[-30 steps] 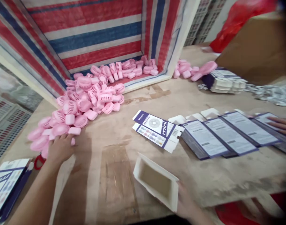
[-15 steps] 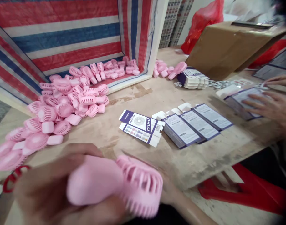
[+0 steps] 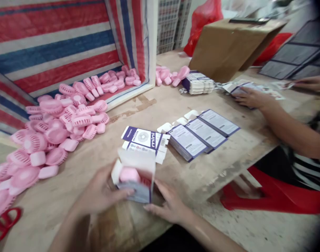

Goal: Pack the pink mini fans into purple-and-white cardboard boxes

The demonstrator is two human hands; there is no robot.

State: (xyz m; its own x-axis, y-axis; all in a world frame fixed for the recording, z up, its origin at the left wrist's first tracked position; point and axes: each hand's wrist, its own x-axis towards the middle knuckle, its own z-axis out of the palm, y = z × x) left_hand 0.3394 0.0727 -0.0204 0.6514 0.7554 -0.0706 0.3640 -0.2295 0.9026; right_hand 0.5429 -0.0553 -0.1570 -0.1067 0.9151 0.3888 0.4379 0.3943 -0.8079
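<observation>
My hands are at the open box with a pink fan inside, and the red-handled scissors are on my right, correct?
Not quite: the red-handled scissors are on your left, as the head view shows. Your left hand and right hand are at the open box, with a pink fan inside.

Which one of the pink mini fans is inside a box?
The fan in the open box between the left hand and right hand; the other pink fans lie loose in piles.
</observation>
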